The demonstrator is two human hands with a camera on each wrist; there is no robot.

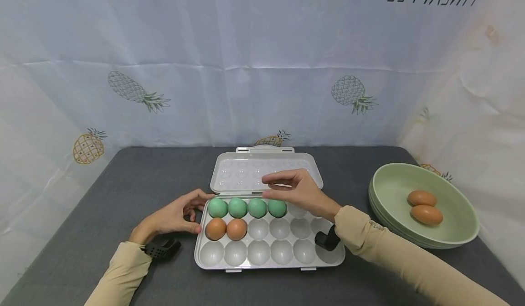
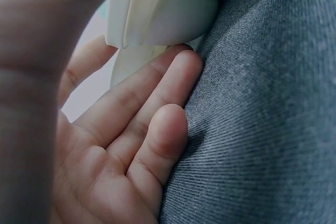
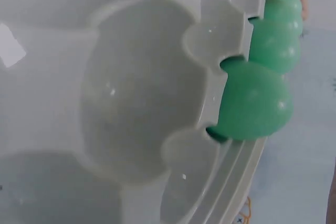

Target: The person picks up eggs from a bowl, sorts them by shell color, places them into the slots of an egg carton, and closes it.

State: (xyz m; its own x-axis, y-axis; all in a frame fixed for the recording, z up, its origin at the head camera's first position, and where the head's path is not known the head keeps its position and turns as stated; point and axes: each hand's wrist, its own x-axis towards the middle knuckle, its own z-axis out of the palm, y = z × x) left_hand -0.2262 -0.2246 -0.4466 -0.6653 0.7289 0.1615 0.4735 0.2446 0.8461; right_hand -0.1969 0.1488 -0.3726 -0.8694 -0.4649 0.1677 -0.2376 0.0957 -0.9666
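An egg tray (image 1: 269, 267) with rows of round cups lies on the dark cloth. Along its back row sit several green eggs (image 1: 237, 208), starting from the left. Two brown eggs (image 1: 226, 229) fill the leftmost cups of the middle row. My left hand (image 1: 174, 215) holds the tray's left side, thumb at the rim and index finger at the back corner; its other fingers (image 2: 173, 74) reach low against the tray's edge. Nothing is in my right hand (image 1: 297, 189), poised over the rightmost green egg (image 3: 254, 100) with fingers extended and thumb apart.
The tray's clear lid (image 1: 221, 171) is folded back behind it. At the right, stacked pale green bowls (image 1: 393, 192) hold two more brown eggs (image 1: 426, 215). A white pineapple-print curtain (image 1: 254, 105) hangs behind the table and at both sides.
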